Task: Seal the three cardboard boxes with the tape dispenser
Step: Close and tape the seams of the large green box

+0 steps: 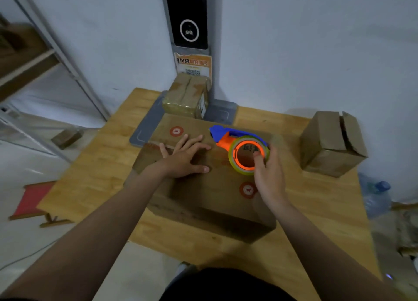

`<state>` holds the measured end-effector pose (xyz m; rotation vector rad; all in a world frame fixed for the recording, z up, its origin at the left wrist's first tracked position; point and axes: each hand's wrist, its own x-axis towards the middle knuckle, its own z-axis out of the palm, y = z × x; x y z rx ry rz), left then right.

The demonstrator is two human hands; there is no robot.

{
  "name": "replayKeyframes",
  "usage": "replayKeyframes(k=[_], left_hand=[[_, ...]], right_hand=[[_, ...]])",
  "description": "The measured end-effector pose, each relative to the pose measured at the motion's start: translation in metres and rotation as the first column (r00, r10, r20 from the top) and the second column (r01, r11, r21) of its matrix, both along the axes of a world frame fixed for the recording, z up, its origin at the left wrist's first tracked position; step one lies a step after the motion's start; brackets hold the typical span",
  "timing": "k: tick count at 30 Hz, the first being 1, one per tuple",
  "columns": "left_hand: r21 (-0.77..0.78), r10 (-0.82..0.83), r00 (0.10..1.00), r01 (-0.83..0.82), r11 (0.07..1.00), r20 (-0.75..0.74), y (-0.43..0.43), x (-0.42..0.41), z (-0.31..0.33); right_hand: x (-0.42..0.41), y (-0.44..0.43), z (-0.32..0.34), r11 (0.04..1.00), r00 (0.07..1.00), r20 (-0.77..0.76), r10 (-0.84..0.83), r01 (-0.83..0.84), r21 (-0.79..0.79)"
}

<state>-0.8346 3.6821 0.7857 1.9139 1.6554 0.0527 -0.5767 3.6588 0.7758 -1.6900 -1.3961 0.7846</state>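
Note:
A large flat cardboard box (210, 187) with red round marks lies in the middle of the wooden table (95, 178). My left hand (185, 157) rests flat on its closed top flaps, fingers spread. My right hand (269, 174) grips the blue and orange tape dispenser (239, 144) by its roll, with the dispenser on the box top near the far edge. A smaller box (328, 146) stands at the right with its top flaps slightly apart. A third small box (187, 94), wrapped in tape, sits at the back against the wall.
A grey scanner base (147, 126) with a tall black post (187, 17) stands at the table's back edge. A plastic water bottle (375, 196) is on the floor at the right. Metal shelving (45, 58) stands at the left, and a red object (31, 198) lies on the floor.

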Motion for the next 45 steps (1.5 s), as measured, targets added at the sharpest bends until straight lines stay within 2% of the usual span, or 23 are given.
replayKeyframes(k=[3, 6, 9, 12, 15, 17, 20, 26, 31, 36, 39, 45], left_hand=[[0.001, 0.039, 0.994, -0.039, 0.999, 0.1, -0.001, -0.016, 0.003], [-0.052, 0.175, 0.936, -0.167, 0.985, 0.306, 0.004, -0.026, 0.01], [-0.271, 0.405, 0.717, -0.302, 0.914, 0.568, 0.005, -0.035, 0.025], [-0.397, 0.497, 0.551, -0.301, 0.867, 0.67, 0.009, -0.046, 0.03], [-0.485, 0.578, 0.461, -0.315, 0.816, 0.673, 0.012, -0.056, 0.031], [-0.465, 0.563, 0.481, -0.317, 0.827, 0.673, 0.011, -0.061, 0.036], [-0.433, 0.522, 0.53, -0.294, 0.852, 0.668, 0.008, -0.067, 0.039], [-0.398, 0.551, 0.519, -0.383, 0.833, 0.654, 0.008, -0.068, 0.05], [-0.423, 0.549, 0.53, -0.35, 0.836, 0.646, 0.004, -0.062, 0.06], [-0.559, 0.624, 0.405, -0.28, 0.781, 0.669, 0.001, -0.06, 0.064], [-0.585, 0.636, 0.352, -0.253, 0.771, 0.687, 0.0, -0.059, 0.064], [-0.561, 0.628, 0.344, -0.282, 0.778, 0.698, 0.002, -0.064, 0.063]], right_hand=[[-0.01, -0.002, 0.01, 1.0, 0.997, 0.07, -0.016, 0.017, -0.009], [-0.013, -0.001, 0.032, 0.995, 0.981, 0.195, -0.023, 0.003, 0.102], [-0.026, 0.004, 0.055, 0.984, 0.991, 0.128, 0.029, -0.051, 0.172], [-0.048, 0.01, 0.06, 0.973, 0.995, 0.017, 0.1, -0.102, 0.209], [-0.067, 0.015, 0.046, 0.975, 0.994, -0.09, 0.065, -0.044, 0.22], [-0.079, 0.012, 0.034, 0.983, 0.991, -0.128, 0.025, -0.001, 0.184], [-0.087, 0.008, 0.02, 0.973, 0.99, -0.136, -0.021, 0.051, 0.223], [-0.09, 0.001, 0.005, 0.96, 1.0, -0.011, -0.027, 0.029, 0.277], [-0.093, -0.005, 0.0, 0.959, 1.0, 0.023, -0.022, 0.014, 0.282], [-0.092, -0.005, 0.001, 0.947, 0.999, -0.041, -0.004, 0.017, 0.319], [-0.093, -0.006, 0.001, 0.949, 0.998, -0.063, -0.007, 0.027, 0.314], [-0.093, -0.003, 0.003, 0.965, 0.999, -0.04, -0.027, 0.037, 0.259]])
